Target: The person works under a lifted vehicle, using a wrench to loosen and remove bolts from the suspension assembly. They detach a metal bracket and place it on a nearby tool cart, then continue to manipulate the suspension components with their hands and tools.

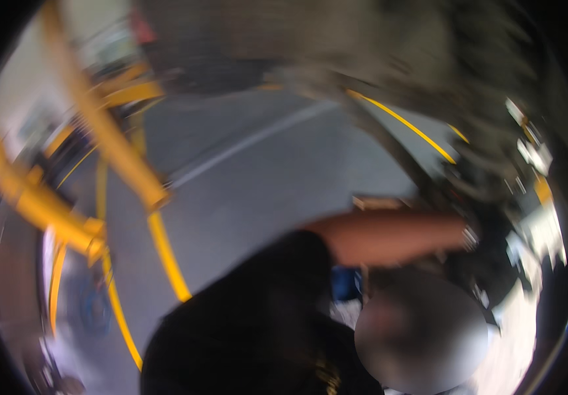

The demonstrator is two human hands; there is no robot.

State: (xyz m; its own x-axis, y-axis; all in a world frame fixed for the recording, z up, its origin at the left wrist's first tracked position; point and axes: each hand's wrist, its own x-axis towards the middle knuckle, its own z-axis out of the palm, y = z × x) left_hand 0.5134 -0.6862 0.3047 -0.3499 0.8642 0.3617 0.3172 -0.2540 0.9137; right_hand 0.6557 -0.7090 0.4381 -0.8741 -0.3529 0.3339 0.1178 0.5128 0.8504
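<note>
Neither of my hands shows in the head view. Close in front, another person in a black short-sleeved shirt (244,316) fills the lower middle. That person's bare forearm (389,237) stretches to the right, with a band at the wrist. Dark, smeared parts (488,243) surround the end of that arm, so the hand there cannot be made out. Overhead at the top right hangs a large brownish, dirty underside (389,39), perhaps of a vehicle, blurred by motion. A long dark bar (396,155) slants down from it toward the forearm.
Thick yellow steel arms (99,125) and a lower yellow beam (47,204) stand at the left. Yellow lines (168,257) and a pale line (251,141) cross the grey floor (231,191). A small blue object (346,284) lies below the forearm.
</note>
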